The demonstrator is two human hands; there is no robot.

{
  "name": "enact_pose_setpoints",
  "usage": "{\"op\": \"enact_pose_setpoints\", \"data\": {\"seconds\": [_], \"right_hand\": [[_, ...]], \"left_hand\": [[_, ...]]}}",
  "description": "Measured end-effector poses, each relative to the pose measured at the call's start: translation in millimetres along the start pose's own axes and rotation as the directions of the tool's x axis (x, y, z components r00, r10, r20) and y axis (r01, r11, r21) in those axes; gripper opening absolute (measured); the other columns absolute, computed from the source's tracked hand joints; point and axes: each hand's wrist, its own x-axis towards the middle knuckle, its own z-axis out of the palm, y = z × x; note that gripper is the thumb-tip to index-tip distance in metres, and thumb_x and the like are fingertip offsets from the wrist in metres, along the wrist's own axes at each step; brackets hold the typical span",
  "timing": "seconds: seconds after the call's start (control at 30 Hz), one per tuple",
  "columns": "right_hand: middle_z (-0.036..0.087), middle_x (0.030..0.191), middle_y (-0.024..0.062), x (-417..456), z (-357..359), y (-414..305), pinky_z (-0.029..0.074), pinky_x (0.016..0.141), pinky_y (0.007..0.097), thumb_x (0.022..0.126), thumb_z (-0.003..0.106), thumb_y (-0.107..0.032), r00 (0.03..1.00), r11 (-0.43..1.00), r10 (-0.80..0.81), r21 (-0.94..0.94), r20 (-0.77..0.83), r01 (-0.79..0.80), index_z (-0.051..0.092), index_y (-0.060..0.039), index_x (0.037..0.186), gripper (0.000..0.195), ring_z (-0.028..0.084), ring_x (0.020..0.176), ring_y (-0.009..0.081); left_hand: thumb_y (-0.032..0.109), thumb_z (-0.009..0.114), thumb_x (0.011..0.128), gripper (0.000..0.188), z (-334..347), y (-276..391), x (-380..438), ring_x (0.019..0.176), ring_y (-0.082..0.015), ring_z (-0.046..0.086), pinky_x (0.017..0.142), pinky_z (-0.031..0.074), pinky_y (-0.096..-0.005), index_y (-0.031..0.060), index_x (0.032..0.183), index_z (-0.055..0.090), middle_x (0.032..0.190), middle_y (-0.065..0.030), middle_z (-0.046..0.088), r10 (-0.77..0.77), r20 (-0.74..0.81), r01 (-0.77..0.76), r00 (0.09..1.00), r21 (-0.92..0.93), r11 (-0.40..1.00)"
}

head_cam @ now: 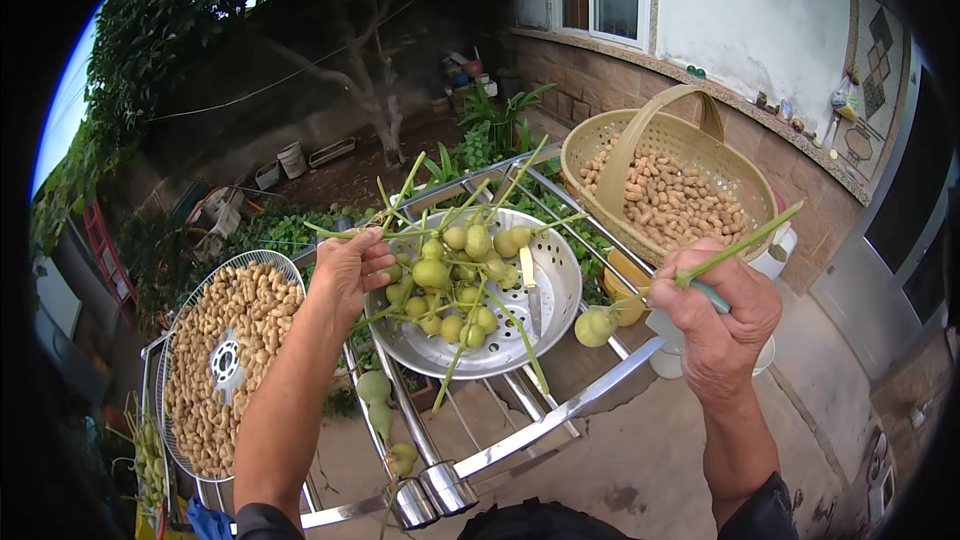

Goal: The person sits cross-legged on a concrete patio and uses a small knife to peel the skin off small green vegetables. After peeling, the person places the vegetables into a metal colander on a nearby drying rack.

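My left hand (349,266) pinches a green stem (409,234) between thumb and finger at the left rim of a perforated metal bowl (564,292). Small green bottle gourds (431,272) on stems are heaped in that bowl. A knife with a pale yellow handle (528,267) lies inside it, right of the heap. Farther right, my right hand (720,315) grips a thick stem (742,244) from which a small gourd (596,326) hangs beyond the bowl's rim. A teal handle (711,296) shows in the same fist; the rest of that tool is hidden.
The bowl rests on a metal tube rack (555,427). Peanuts fill a round wire tray (161,390) at left and partly fill a handled basket (592,210) at right. Two more gourds (375,397) (403,457) are by the rack's near tubes. Yellow and white containers (626,277) stand below the basket.
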Motion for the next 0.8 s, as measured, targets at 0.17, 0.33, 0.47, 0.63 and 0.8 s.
{"op": "enact_pose_setpoints", "data": {"seconds": [0.17, 0.33, 0.47, 0.63, 0.8], "right_hand": [[0.064, 0.076, 0.0098, 19.5, 59.1, 28.7, 0.049, 0.056, 0.0309, 0.076, 0.072, 0.003, 0.917, 0.980, -0.162, -0.050, 0.363, 0.193, 0.068, 0.0002, 0.088, 0.014, 0.061, 0.062, 0.0214], [0.052, 0.068, 0.0091, 5.9, 108.0, 23.6, 0.047, 0.052, 0.0411, 0.073, 0.073, -0.003, 0.767, 0.936, -0.288, -0.001, 0.573, 0.352, 0.057, -0.0018, 0.074, 0.016, 0.059, 0.060, 0.0288], [0.054, 0.072, 0.0122, -17.7, 125.9, 13.8, 0.049, 0.052, 0.0412, 0.073, 0.070, -0.005, 0.614, 0.900, -0.329, 0.042, 0.718, 0.433, 0.056, -0.0036, 0.078, 0.015, 0.062, 0.064, 0.0307], [0.055, 0.076, 0.0126, -32.7, 123.5, 16.5, 0.049, 0.052, 0.0417, 0.077, 0.070, -0.007, 0.583, 0.932, -0.239, 0.015, 0.777, 0.362, 0.059, -0.0035, 0.092, 0.019, 0.062, 0.064, 0.0313], [0.063, 0.077, 0.0088, 5.5, 78.9, 49.6, 0.049, 0.052, 0.0342, 0.082, 0.068, -0.007, 0.812, 0.996, 0.089, -0.051, 0.576, -0.073, 0.064, -0.0006, 0.097, 0.016, 0.063, 0.061, 0.0219]], "left_hand": [[0.033, 0.062, 0.097, 0.027, 5.0, -0.3, -7.9, 0.059, -0.0162, 0.067, 0.045, 0.052, -0.0289, 0.0063, 0.095, 0.064, 0.074, -0.0050, 0.067, -0.100, 0.026, 0.098, 0.995, 0.069, 0.993], [0.037, 0.054, 0.101, 0.036, -2.5, 5.3, -23.3, 0.056, -0.0164, 0.065, 0.044, 0.050, -0.0288, 0.0053, 0.086, 0.063, 0.068, -0.0041, 0.063, -0.169, 0.146, 0.151, 0.975, 0.132, 0.980], [0.026, 0.059, 0.100, 0.027, 2.5, 0.6, -68.2, 0.059, -0.0145, 0.066, 0.047, 0.051, -0.0265, 0.0026, 0.088, 0.065, 0.073, -0.0046, 0.065, -0.027, 0.320, -0.029, 0.947, 0.170, 0.985], [0.023, 0.064, 0.098, 0.023, 6.0, 12.3, -126.3, 0.070, -0.0114, 0.066, 0.057, 0.051, -0.0232, 0.0005, 0.098, 0.068, 0.083, -0.0038, 0.066, 0.130, 0.450, -0.261, 0.884, 0.243, 0.934], [0.018, 0.065, 0.096, 0.021, -19.2, 42.4, -194.5, 0.072, -0.0074, 0.060, 0.063, 0.046, -0.0213, -0.0025, 0.100, 0.067, 0.086, -0.0006, 0.063, 0.172, 0.411, -0.286, 0.895, 0.234, 0.929]]}}
